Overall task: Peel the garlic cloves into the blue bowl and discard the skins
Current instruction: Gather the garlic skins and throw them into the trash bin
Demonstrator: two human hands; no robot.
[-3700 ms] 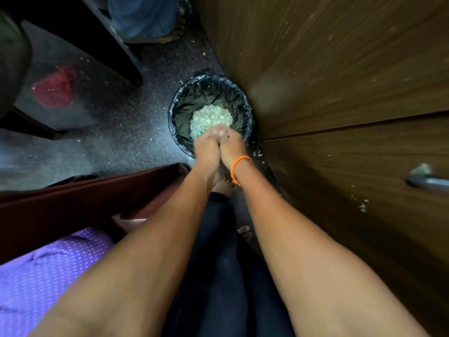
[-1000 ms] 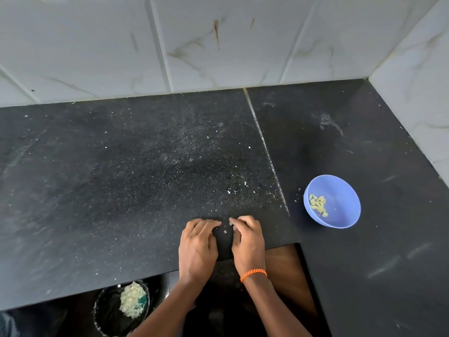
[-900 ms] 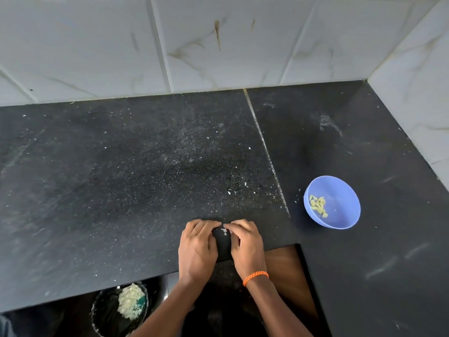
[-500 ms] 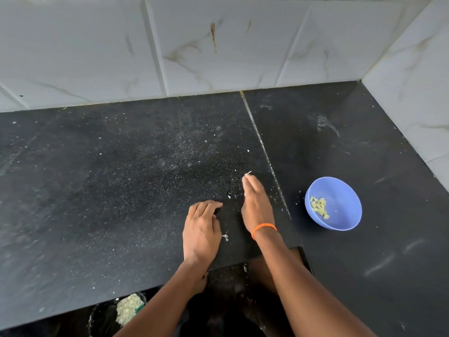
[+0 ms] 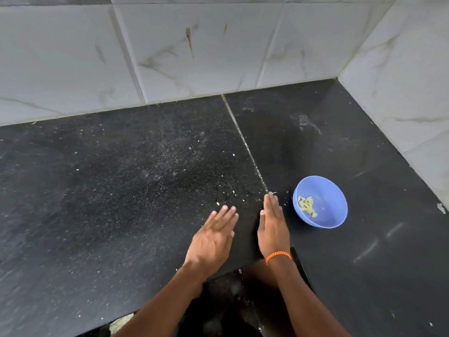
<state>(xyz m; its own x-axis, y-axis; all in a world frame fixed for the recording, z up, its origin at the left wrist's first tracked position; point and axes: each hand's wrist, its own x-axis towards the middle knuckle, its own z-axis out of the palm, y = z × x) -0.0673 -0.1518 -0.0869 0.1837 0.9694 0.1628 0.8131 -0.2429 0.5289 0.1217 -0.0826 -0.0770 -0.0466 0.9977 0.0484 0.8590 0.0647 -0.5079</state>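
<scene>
The blue bowl [image 5: 320, 202] sits on the black counter [image 5: 121, 203], right of the slab seam, holding a small cluster of peeled garlic cloves [image 5: 306, 206]. The right hand [image 5: 273, 227] stands on edge just left of the bowl, fingers straight and together, holding nothing. The left hand [image 5: 213, 235] lies flat beside it, fingers extended and slightly spread, likewise empty. A second ago both hands were curled at the counter's near edge; they have since flattened and advanced over the scattered skin flecks [image 5: 224, 194]. Judgement: peeling appears complete, and the step in hand is sweeping residual skins together for disposal.
</scene>
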